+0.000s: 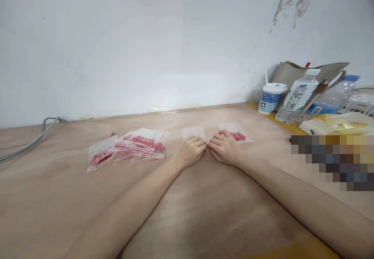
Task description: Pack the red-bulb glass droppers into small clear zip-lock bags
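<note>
My left hand rests on the table, its fingers curled in and knuckles up. It covers the near edge of a small clear plastic bag, which looks flat. Close beside it, fingertips nearly touching, lies my right hand, also with fingers curled. A clear bag with red rounded pieces is partly hidden behind the right hand. Whatever either hand pinches cannot be seen. Left of my hands, several clear zip bags with the same red pieces lie in an overlapping pile.
A lidded paper cup, a labelled bottle, a blue-capped bottle and a grey-brown bag stand at the right. A yellow-white packet lies before them. A grey cable runs along the left. Behind is a white wall.
</note>
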The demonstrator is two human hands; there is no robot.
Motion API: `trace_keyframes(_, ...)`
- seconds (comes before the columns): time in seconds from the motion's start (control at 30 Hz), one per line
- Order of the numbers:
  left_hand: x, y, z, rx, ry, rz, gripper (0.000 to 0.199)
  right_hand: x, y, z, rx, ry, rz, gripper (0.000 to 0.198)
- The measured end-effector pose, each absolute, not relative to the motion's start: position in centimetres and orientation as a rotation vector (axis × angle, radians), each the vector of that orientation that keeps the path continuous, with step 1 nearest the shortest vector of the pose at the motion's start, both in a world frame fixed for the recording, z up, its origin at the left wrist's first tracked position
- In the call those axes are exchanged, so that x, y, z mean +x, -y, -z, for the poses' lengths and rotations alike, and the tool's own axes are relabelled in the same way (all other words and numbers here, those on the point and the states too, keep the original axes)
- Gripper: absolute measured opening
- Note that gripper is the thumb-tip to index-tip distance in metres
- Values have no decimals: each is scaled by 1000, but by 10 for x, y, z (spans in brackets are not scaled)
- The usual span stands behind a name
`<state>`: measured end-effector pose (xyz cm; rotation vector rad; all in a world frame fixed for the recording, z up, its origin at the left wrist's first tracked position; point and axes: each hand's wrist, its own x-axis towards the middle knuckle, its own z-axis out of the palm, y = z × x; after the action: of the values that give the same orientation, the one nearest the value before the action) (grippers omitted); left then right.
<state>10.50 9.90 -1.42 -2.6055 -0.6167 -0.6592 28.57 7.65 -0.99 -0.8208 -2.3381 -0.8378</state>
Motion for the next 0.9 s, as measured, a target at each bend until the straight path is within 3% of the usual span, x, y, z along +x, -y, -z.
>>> trace_keyframes(0.9,49,-75,3,-2354,703,514,29,294,-70,9,-872,2331,734,23)
